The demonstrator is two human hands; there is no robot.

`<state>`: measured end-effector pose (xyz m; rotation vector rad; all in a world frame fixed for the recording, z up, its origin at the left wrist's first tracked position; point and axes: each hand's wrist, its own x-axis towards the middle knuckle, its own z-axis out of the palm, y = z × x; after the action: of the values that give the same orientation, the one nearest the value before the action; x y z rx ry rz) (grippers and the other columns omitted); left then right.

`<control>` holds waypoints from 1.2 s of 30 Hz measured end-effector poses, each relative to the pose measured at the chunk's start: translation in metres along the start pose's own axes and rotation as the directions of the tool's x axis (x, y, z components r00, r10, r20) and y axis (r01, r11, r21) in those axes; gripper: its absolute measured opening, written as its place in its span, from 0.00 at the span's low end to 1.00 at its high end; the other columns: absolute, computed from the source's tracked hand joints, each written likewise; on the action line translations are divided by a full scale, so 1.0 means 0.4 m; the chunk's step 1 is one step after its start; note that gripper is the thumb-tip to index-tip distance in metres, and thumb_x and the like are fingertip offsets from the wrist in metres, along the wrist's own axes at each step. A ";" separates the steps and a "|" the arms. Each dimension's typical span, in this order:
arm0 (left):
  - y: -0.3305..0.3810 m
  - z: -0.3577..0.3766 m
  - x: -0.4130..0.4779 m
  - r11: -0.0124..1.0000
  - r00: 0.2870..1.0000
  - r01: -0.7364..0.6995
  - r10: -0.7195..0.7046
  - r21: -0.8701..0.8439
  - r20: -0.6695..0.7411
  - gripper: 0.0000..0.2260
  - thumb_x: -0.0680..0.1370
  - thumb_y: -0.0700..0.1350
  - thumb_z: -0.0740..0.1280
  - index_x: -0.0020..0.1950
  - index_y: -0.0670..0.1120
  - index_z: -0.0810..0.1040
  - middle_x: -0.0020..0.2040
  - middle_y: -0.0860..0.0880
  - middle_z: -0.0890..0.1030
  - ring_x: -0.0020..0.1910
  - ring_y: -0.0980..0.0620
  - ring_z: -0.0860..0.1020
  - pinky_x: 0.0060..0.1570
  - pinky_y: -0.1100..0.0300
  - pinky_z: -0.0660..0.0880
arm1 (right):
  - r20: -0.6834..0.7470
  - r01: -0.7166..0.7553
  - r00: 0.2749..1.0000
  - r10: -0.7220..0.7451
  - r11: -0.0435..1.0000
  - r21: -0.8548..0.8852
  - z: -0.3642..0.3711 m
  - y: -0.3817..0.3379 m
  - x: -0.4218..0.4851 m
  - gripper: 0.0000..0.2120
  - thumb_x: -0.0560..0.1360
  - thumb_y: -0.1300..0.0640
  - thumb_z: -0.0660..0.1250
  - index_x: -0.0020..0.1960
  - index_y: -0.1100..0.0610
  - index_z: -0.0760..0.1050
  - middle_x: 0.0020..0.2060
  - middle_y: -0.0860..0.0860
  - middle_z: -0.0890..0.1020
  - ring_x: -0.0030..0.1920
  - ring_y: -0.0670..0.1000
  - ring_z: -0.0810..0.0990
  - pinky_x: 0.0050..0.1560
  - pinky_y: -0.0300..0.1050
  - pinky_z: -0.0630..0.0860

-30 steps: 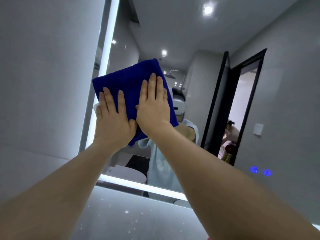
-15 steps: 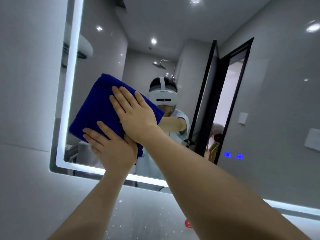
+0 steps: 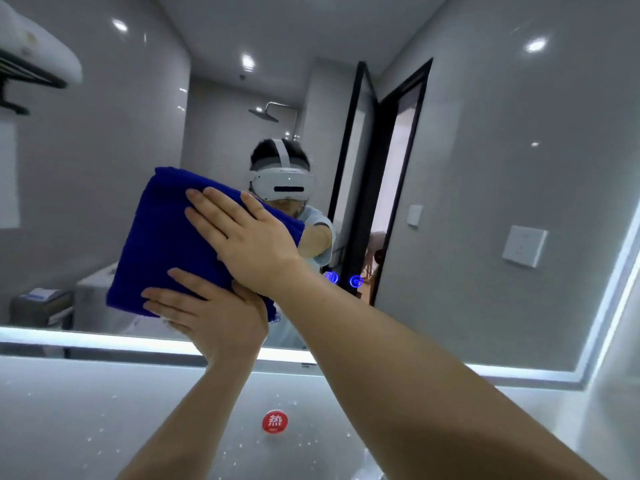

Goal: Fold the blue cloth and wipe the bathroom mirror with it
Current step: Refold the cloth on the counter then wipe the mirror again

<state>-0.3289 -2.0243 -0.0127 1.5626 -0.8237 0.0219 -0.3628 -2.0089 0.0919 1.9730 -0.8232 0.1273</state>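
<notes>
The folded blue cloth lies flat against the bathroom mirror, low on the glass and left of centre. My right hand presses on the cloth's upper right part with straight fingers. Below it, my left hand presses the cloth's lower edge, its fingers also flat and pointing left. The right wrist crosses just over the left hand. The mirror shows the reflection of a person wearing a white headset behind the cloth.
A lit strip runs along the mirror's bottom and right edges. Two blue touch buttons glow on the glass right of my hands. Below the mirror, the grey tiled wall carries water spots and a red round sticker.
Both hands have carried the cloth from the mirror's upper left corner down and to the right. The cloth has turned, and my left hand now sits under my right hand.
</notes>
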 end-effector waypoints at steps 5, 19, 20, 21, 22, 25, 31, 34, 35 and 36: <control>0.126 0.093 -0.146 0.997 0.998 -0.064 0.064 -0.043 0.009 0.33 0.79 0.51 0.58 0.73 0.31 0.50 0.71 0.25 0.49 0.71 0.26 0.48 0.69 0.37 0.51 | 0.029 -0.066 0.997 0.066 0.998 -0.001 0.043 0.145 -0.164 0.28 0.82 0.52 0.47 0.76 0.54 0.37 0.76 0.50 0.39 0.76 0.51 0.38 0.74 0.51 0.40; 0.430 0.352 -0.517 0.810 0.799 -0.586 0.577 0.006 0.172 0.32 0.74 0.48 0.61 0.72 0.34 0.53 0.69 0.25 0.56 0.68 0.25 0.56 0.65 0.34 0.54 | 0.183 -0.590 0.798 0.575 0.807 0.037 0.207 0.511 -0.689 0.30 0.82 0.48 0.47 0.75 0.57 0.34 0.76 0.55 0.37 0.76 0.55 0.38 0.73 0.58 0.42; 0.451 0.367 -0.536 0.767 0.755 -0.641 0.623 0.029 0.207 0.34 0.72 0.47 0.65 0.72 0.34 0.55 0.69 0.25 0.57 0.68 0.26 0.57 0.65 0.35 0.55 | 0.203 -0.641 0.756 0.622 0.767 0.040 0.221 0.529 -0.723 0.31 0.82 0.48 0.48 0.75 0.57 0.34 0.75 0.56 0.37 0.76 0.56 0.38 0.73 0.58 0.42; 0.471 0.381 -0.555 0.713 0.704 -0.698 0.668 0.060 0.242 0.35 0.71 0.47 0.67 0.72 0.35 0.56 0.69 0.26 0.59 0.68 0.27 0.58 0.65 0.35 0.56 | 0.225 -0.693 0.709 0.669 0.719 0.045 0.236 0.545 -0.757 0.32 0.82 0.48 0.48 0.75 0.59 0.34 0.75 0.57 0.37 0.76 0.56 0.39 0.73 0.59 0.43; 0.494 0.390 -0.574 0.650 0.645 -0.755 0.713 0.086 0.274 0.36 0.70 0.49 0.67 0.72 0.35 0.57 0.70 0.28 0.59 0.69 0.29 0.60 0.65 0.37 0.58 | 0.247 -0.744 0.655 0.714 0.666 0.050 0.252 0.561 -0.792 0.32 0.82 0.48 0.48 0.75 0.60 0.34 0.75 0.58 0.38 0.76 0.57 0.40 0.73 0.59 0.45; 0.566 0.407 -0.628 0.460 0.468 -0.880 0.790 0.120 0.397 0.37 0.75 0.54 0.61 0.73 0.40 0.41 0.73 0.33 0.44 0.73 0.34 0.51 0.70 0.41 0.50 | 0.324 -0.861 0.492 0.808 0.507 0.043 0.297 0.595 -0.888 0.32 0.82 0.48 0.47 0.75 0.62 0.35 0.75 0.60 0.40 0.76 0.58 0.43 0.73 0.58 0.46; 0.651 0.476 -0.717 0.274 0.303 -0.952 0.786 0.136 0.539 0.37 0.80 0.57 0.51 0.68 0.42 0.25 0.72 0.38 0.29 0.72 0.38 0.32 0.69 0.43 0.35 | 0.409 -0.946 0.310 0.858 0.321 0.044 0.363 0.642 -0.996 0.32 0.82 0.49 0.48 0.75 0.63 0.36 0.76 0.59 0.43 0.76 0.57 0.46 0.74 0.56 0.49; 0.671 0.493 -0.739 0.206 0.254 -0.967 0.786 0.148 0.563 0.35 0.80 0.57 0.50 0.73 0.42 0.30 0.73 0.37 0.31 0.72 0.38 0.32 0.70 0.43 0.36 | 0.410 -0.956 0.282 0.867 0.291 0.043 0.384 0.646 -1.025 0.32 0.82 0.49 0.48 0.75 0.64 0.37 0.76 0.60 0.45 0.76 0.56 0.48 0.73 0.55 0.53; 0.673 0.496 -0.741 0.196 0.249 -0.968 0.787 0.154 0.564 0.34 0.80 0.56 0.50 0.73 0.43 0.31 0.73 0.37 0.31 0.72 0.38 0.32 0.70 0.43 0.36 | 0.405 -0.958 0.279 0.870 0.283 0.053 0.390 0.645 -1.028 0.31 0.82 0.49 0.48 0.75 0.64 0.37 0.76 0.60 0.45 0.76 0.57 0.48 0.73 0.54 0.53; 0.675 0.499 -0.742 0.190 0.244 -0.970 0.789 0.153 0.563 0.33 0.81 0.56 0.49 0.73 0.43 0.31 0.73 0.37 0.31 0.72 0.38 0.32 0.70 0.43 0.36 | 0.402 -0.960 0.274 0.873 0.269 0.070 0.395 0.643 -1.029 0.31 0.82 0.49 0.48 0.75 0.64 0.37 0.76 0.60 0.45 0.76 0.57 0.48 0.73 0.54 0.52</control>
<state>-0.7733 -2.0386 0.0413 1.2579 -2.1533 0.9406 -0.8693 -2.0136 0.0297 1.4643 -2.2628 0.7277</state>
